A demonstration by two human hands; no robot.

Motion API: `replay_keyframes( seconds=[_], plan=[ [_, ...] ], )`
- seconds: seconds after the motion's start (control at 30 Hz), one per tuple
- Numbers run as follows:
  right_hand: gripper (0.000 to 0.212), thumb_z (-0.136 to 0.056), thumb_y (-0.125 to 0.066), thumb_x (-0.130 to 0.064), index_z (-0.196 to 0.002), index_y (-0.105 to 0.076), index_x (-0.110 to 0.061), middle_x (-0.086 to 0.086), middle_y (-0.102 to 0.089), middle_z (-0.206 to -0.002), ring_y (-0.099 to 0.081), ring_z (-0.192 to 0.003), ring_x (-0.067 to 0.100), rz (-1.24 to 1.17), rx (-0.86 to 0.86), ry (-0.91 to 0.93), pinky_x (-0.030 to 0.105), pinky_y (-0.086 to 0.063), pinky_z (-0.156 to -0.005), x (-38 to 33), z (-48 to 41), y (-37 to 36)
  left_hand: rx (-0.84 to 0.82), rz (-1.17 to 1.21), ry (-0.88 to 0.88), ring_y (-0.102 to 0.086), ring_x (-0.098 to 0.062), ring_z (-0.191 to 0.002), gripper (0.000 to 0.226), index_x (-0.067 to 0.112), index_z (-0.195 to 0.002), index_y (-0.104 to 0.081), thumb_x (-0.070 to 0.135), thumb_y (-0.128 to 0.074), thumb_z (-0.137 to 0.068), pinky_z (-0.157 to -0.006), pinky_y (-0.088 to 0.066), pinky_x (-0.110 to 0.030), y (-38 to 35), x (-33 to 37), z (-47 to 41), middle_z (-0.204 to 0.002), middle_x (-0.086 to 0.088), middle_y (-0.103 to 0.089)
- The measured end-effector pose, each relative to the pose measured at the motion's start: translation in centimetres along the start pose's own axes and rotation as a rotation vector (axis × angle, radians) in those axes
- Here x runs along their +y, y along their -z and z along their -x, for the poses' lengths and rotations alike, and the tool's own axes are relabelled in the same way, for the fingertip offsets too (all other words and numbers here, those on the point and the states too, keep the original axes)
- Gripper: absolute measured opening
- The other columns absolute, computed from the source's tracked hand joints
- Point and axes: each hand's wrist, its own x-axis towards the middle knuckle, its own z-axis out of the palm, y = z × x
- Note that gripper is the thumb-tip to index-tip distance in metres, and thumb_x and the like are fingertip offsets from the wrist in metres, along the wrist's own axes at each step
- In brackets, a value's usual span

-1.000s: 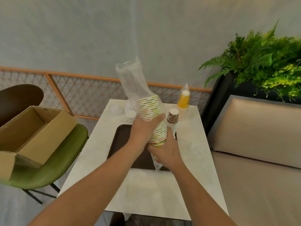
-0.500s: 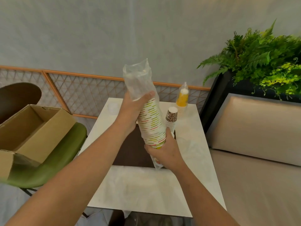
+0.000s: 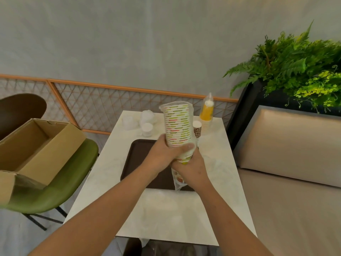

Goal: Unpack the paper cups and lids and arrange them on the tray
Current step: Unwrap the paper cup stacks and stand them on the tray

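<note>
a person holds a stack of paper cups (image 3: 177, 126), printed with green, red and orange dashes, nearly upright above a brown tray (image 3: 138, 163) on a pale table (image 3: 166, 215). the left hand (image 3: 162, 156) curls its fingers round the stack's lower part. the right hand (image 3: 191, 167) grips the base, where a clear plastic sleeve (image 3: 178, 182) trails down. the print on the brown-patterned cups (image 3: 197, 129) behind is too blurred to read.

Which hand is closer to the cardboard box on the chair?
Left. The left hand grips the cup stack on the side toward the box; the right hand holds its bottom, farther right.
</note>
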Motion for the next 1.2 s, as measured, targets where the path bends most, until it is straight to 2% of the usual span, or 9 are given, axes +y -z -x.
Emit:
replay_keyframes(
  seconds=[0.17,0.23,0.3,0.4,0.53,0.77,0.9,1.03,1.2],
  plan=[
    [0.063,-0.073,-0.09,-0.024,-0.125,-0.057,-0.035,-0.013,-0.071,-0.111,-0.069,-0.101,0.001,-0.011,-0.06,0.011,0.017,-0.055,-0.079,0.2,0.9,-0.5,0.283,0.184,-0.02,-0.064,-0.016,-0.126,0.14,0.027,-0.159,-0.034,0.076,-0.093,-0.042,-0.107,-0.053,-0.047,2.4,3.8,-2.4,-0.145,0.001,-0.06],
    [0.069,-0.071,-0.09,-0.028,-0.131,-0.055,-0.033,-0.012,-0.071,-0.116,-0.069,-0.105,0.004,-0.008,-0.087,0.018,0.025,-0.058,-0.085,0.2,1.1,-1.2,0.287,0.188,-0.007,-0.069,-0.019,-0.12,0.132,0.025,-0.155,-0.04,0.075,-0.094,-0.046,-0.105,-0.054,-0.051,2.6,4.3,-2.6,-0.138,-0.001,-0.066],
    [0.073,-0.07,-0.089,-0.033,-0.134,-0.054,-0.033,-0.012,-0.071,-0.118,-0.069,-0.107,0.005,-0.029,-0.079,0.018,0.033,-0.061,-0.089,0.1,0.9,-1.8,0.274,0.117,-0.04,-0.075,-0.017,-0.106,0.09,0.018,-0.133,-0.063,0.062,-0.094,-0.061,-0.099,-0.058,-0.051,1.8,3.8,-2.3,-0.116,0.002,-0.077],
    [0.079,-0.068,-0.091,-0.031,-0.137,-0.052,-0.036,-0.016,-0.07,-0.119,-0.068,-0.108,0.001,-0.04,-0.036,0.021,0.029,-0.061,-0.09,-0.2,0.2,-2.2,0.298,0.033,-0.117,-0.073,-0.002,-0.101,0.047,0.028,-0.12,-0.071,0.038,-0.09,-0.078,-0.092,-0.058,-0.03,0.3,1.4,-1.2,-0.11,0.013,-0.078],
    [0.079,-0.078,-0.089,-0.027,-0.145,-0.049,-0.037,-0.023,-0.063,-0.132,-0.058,-0.121,-0.01,0.0,-0.021,0.092,0.009,-0.05,-0.094,0.0,0.5,-2.5,0.276,-0.041,-0.116,-0.07,0.007,-0.102,0.055,0.031,-0.127,-0.066,0.037,-0.091,-0.077,-0.085,-0.053,-0.016,-0.1,-1.4,0.1,-0.115,0.017,-0.075],
    [0.076,-0.085,-0.084,-0.027,-0.149,-0.045,-0.034,-0.019,-0.062,-0.138,-0.058,-0.127,-0.003,-0.068,0.011,0.057,0.026,-0.052,-0.104,1.0,1.7,-5.2,0.228,-0.143,-0.036,-0.069,0.007,-0.104,0.078,0.039,-0.131,-0.06,0.056,-0.093,-0.063,-0.097,-0.059,-0.032,1.4,-3.0,1.5,-0.116,0.023,-0.072],
    [0.088,-0.075,-0.092,-0.031,-0.148,-0.043,-0.037,-0.027,-0.065,-0.128,-0.063,-0.118,-0.007,-0.099,-0.036,0.031,0.019,-0.055,-0.092,0.0,2.7,-6.0,0.336,-0.029,-0.109,-0.065,0.009,-0.111,0.118,0.038,-0.155,-0.032,0.068,-0.09,-0.057,-0.098,-0.052,-0.023,2.9,-0.6,2.2,-0.121,0.03,-0.063],
    [0.088,-0.076,-0.089,-0.027,-0.148,-0.041,-0.04,-0.027,-0.061,-0.134,-0.059,-0.125,-0.005,-0.098,-0.089,0.053,0.025,-0.052,-0.101,-0.8,3.6,-7.5,0.338,-0.158,-0.184,-0.058,0.025,-0.098,0.097,0.039,-0.155,-0.029,0.053,-0.086,-0.077,-0.081,-0.044,0.001,3.8,-0.2,3.3,-0.116,0.036,-0.06],
    [0.094,-0.082,-0.081,-0.01,-0.156,-0.028,-0.035,-0.019,-0.055,-0.146,-0.055,-0.133,0.0,-0.165,-0.354,0.024,0.028,-0.049,-0.109,-1.4,5.0,-7.6,0.355,-0.225,-0.186,-0.054,0.021,-0.098,0.093,0.039,-0.161,-0.026,0.044,-0.082,-0.087,-0.074,-0.038,0.008,5.8,-1.0,4.5,-0.128,0.027,-0.054]
  ],
)
